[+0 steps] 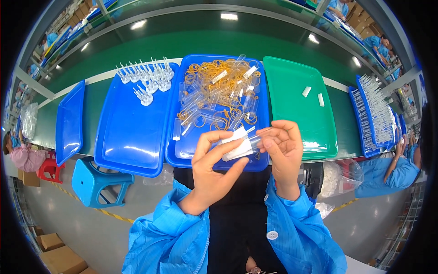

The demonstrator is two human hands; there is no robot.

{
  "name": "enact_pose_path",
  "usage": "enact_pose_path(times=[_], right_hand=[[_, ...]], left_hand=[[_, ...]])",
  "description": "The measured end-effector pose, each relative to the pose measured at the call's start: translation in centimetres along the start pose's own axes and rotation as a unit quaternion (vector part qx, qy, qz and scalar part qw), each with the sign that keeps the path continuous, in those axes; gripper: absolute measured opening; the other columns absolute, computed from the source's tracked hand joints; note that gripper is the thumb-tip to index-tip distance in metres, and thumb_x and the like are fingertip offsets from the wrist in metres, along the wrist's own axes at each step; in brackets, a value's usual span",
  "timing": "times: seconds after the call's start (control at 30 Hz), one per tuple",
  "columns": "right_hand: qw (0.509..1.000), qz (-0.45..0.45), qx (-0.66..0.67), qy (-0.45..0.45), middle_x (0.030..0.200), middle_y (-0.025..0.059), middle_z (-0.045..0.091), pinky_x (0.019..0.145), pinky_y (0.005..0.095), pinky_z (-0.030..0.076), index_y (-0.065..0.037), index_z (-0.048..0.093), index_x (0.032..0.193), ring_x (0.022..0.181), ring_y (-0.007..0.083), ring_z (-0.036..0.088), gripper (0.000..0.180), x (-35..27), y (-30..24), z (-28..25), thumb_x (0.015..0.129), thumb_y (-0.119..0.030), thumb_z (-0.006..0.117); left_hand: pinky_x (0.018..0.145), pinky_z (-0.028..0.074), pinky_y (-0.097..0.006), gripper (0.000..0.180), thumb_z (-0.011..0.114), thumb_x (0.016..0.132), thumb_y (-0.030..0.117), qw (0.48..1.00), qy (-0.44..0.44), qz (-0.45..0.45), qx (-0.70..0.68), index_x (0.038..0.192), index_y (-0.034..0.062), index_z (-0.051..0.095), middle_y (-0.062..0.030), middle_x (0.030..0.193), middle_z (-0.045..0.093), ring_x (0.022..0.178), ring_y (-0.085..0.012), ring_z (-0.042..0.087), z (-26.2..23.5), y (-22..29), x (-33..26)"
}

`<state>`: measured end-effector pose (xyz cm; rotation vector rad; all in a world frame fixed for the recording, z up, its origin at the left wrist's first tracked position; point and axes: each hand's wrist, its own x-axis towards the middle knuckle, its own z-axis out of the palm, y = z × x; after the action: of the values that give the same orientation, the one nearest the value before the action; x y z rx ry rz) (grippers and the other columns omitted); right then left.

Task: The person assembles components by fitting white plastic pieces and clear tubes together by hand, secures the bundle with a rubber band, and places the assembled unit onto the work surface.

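My left hand (211, 170) pinches a white rectangular piece (240, 145), paper-like, between thumb and fingers above the near edge of the middle blue tray (171, 150). Opposite it, my right hand (284, 157) has its thumb and fingertips closed on a clear plastic tube (254, 142). The tube meets the white piece; whether it goes inside cannot be made out. Just beyond both hands, the middle tray holds a heap of tan rubber bands (207, 68), more clear tubes (196, 112) and a few white pieces.
White pronged parts (145, 75) stand in the left blue tray (130, 141). Two white pieces (306, 92) lie in the green tray (301, 123). Racks of white thin parts (376, 109) sit far right. A blue stool (98, 180) and a co-worker's blue sleeve (388, 176) flank me.
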<state>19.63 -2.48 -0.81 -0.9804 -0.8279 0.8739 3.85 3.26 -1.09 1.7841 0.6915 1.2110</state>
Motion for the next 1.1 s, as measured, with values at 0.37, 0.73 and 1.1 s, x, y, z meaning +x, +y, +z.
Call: enact_pose_path(times=[0.37, 0.73, 1.1], right_hand=[[0.889, -0.237, -0.384, 0.078, 0.126, 0.0229, 0.044, 0.093, 0.0417, 0.044, 0.004, 0.040, 0.127, 0.114, 0.0350, 0.049, 0.081, -0.6, 2.5, 2.8, 0.059, -0.011, 0.081], [0.855, -0.259, -0.448, 0.024, 0.124, 0.0168, 0.049, 0.092, 0.0401, 0.044, 0.002, 0.057, 0.119, 0.108, 0.0323, 0.051, 0.065, -0.5, 1.4, 3.4, 0.062, -0.017, 0.082], [0.827, -0.086, -0.501, -0.239, 0.092, 0.0132, 0.058, 0.074, 0.0410, 0.046, -0.002, 0.064, 0.099, 0.086, 0.0318, 0.056, 0.020, -0.4, 3.8, 2.1, 0.081, -0.011, 0.066]], left_hand=[[0.080, 0.057, -0.037, 0.044, 0.081, 0.065, -0.001, 0.973, 0.076, 0.178, 0.128, 0.106, -0.0012, 0.066, -0.0170, 0.104, 0.063, 0.099, -0.0356, 0.065, 1.8, -1.5, -0.5], [0.076, 0.056, -0.032, 0.054, 0.084, 0.066, 0.006, 0.967, 0.103, 0.188, 0.138, 0.114, -0.0016, 0.061, -0.0174, 0.108, 0.063, 0.095, -0.0279, 0.064, 0.6, -2.1, -0.6], [0.087, 0.055, -0.032, 0.031, 0.070, 0.077, -0.011, 0.982, 0.125, -0.007, -0.139, 0.106, -0.0055, 0.061, -0.0152, 0.119, 0.050, 0.111, -0.0243, 0.056, -3.5, -2.4, 0.1]])
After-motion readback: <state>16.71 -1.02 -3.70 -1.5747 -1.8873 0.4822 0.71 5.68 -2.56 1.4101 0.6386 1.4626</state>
